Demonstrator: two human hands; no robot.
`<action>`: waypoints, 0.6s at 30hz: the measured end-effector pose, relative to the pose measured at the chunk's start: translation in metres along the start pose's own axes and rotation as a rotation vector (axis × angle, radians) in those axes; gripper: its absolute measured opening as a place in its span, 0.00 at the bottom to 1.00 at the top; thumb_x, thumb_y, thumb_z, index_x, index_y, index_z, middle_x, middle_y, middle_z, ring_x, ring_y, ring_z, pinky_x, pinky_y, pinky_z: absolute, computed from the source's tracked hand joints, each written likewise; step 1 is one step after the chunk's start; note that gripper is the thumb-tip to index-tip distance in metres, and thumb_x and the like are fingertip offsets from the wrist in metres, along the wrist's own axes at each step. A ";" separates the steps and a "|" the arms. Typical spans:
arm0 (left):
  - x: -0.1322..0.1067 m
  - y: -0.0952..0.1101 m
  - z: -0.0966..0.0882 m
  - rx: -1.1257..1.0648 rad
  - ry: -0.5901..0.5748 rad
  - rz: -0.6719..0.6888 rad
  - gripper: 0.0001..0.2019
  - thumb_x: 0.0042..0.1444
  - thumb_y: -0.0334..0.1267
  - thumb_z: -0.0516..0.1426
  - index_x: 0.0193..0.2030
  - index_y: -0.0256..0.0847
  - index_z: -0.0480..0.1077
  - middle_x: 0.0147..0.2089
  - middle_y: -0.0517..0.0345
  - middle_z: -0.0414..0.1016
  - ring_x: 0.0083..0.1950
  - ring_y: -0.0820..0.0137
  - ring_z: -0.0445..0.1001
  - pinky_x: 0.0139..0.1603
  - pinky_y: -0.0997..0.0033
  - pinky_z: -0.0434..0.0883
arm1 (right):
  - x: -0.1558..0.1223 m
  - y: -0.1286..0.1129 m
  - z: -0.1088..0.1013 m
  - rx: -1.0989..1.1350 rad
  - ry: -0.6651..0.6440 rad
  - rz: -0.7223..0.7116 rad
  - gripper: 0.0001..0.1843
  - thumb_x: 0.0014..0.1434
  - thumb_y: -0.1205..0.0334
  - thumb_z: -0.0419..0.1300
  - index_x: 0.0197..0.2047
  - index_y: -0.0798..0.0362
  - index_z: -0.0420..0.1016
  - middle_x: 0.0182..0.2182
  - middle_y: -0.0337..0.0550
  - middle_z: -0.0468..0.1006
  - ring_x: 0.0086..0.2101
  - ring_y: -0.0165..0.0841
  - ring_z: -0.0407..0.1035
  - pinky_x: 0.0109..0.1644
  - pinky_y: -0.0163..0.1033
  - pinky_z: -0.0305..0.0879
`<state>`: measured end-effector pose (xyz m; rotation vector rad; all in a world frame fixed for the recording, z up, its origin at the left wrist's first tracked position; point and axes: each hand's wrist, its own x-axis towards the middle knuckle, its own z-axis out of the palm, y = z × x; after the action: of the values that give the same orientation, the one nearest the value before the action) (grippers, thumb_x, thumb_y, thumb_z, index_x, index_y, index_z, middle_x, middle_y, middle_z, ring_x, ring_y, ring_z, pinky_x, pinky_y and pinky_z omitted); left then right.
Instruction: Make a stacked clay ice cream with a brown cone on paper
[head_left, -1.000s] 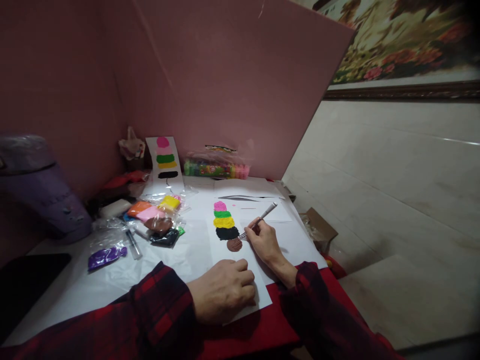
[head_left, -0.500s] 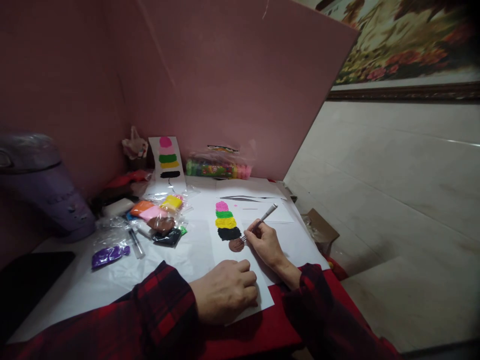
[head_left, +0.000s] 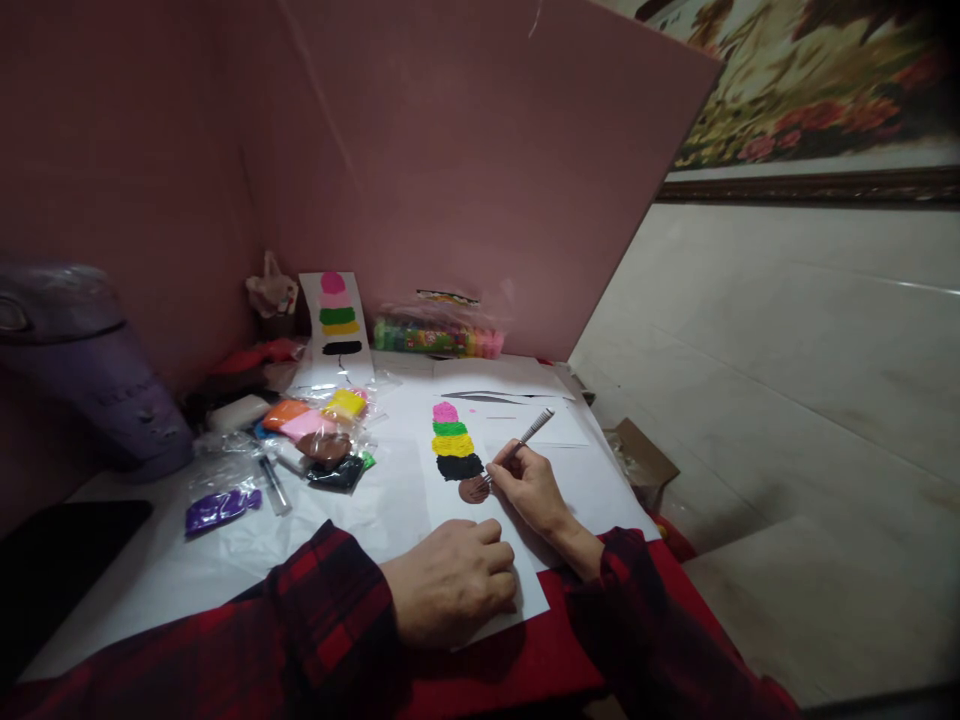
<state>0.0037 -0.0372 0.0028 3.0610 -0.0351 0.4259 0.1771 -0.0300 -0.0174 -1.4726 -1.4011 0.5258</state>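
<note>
My right hand (head_left: 529, 485) pinches a slim metal tool (head_left: 525, 440) like a pen, its tip resting on a brown clay patch (head_left: 472, 490). That patch is the lowest of a stack of pink, green, yellow and black clay bands (head_left: 452, 442) on a white paper sheet (head_left: 480, 545). My left hand (head_left: 454, 585) lies curled in a loose fist on the sheet's near edge, pressing it down with nothing in it. Both arms wear red and black plaid sleeves.
Bags of coloured clay (head_left: 319, 432) and a purple clay piece (head_left: 217, 508) lie to the left. A sample card with the same colour bands (head_left: 335, 315) leans on the pink board. A purple container (head_left: 90, 370) stands far left, a cardboard box (head_left: 637, 455) at the right edge.
My right hand has shifted slightly, working the tool tip at the brown patch. My left hand has stayed put on the sheet.
</note>
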 end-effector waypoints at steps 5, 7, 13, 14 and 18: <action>0.000 0.000 0.000 -0.005 -0.001 0.002 0.07 0.62 0.39 0.53 0.34 0.40 0.67 0.35 0.55 0.72 0.37 0.66 0.63 0.32 0.63 0.59 | 0.000 -0.001 0.001 0.033 -0.010 0.001 0.06 0.52 0.62 0.59 0.27 0.53 0.66 0.22 0.37 0.70 0.25 0.31 0.66 0.30 0.36 0.63; 0.001 0.001 0.000 -0.005 -0.007 0.002 0.08 0.62 0.39 0.53 0.34 0.40 0.67 0.35 0.55 0.72 0.37 0.66 0.63 0.32 0.63 0.60 | -0.001 -0.003 0.001 0.037 -0.013 0.000 0.06 0.52 0.62 0.58 0.27 0.53 0.66 0.22 0.37 0.70 0.25 0.31 0.66 0.30 0.36 0.63; 0.001 0.001 -0.003 -0.012 -0.015 -0.006 0.08 0.62 0.39 0.52 0.34 0.40 0.68 0.35 0.55 0.72 0.37 0.66 0.63 0.32 0.63 0.60 | -0.001 -0.009 0.000 0.015 -0.003 -0.005 0.05 0.51 0.63 0.59 0.26 0.53 0.66 0.22 0.37 0.70 0.25 0.31 0.66 0.31 0.36 0.63; 0.001 0.001 -0.004 -0.014 -0.016 -0.007 0.07 0.62 0.39 0.53 0.35 0.40 0.68 0.35 0.55 0.72 0.37 0.66 0.64 0.33 0.63 0.61 | -0.001 -0.009 0.000 0.013 -0.005 -0.003 0.05 0.51 0.63 0.59 0.26 0.53 0.66 0.22 0.37 0.71 0.26 0.31 0.66 0.31 0.36 0.64; 0.002 0.001 -0.006 -0.014 -0.044 -0.017 0.09 0.63 0.39 0.51 0.35 0.40 0.68 0.36 0.55 0.72 0.37 0.66 0.64 0.33 0.63 0.61 | 0.000 -0.005 0.000 0.029 -0.010 0.002 0.05 0.51 0.63 0.58 0.27 0.53 0.66 0.22 0.36 0.71 0.26 0.31 0.66 0.31 0.35 0.63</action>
<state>0.0036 -0.0379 0.0090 3.0547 -0.0143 0.3562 0.1741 -0.0313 -0.0131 -1.4497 -1.3949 0.5534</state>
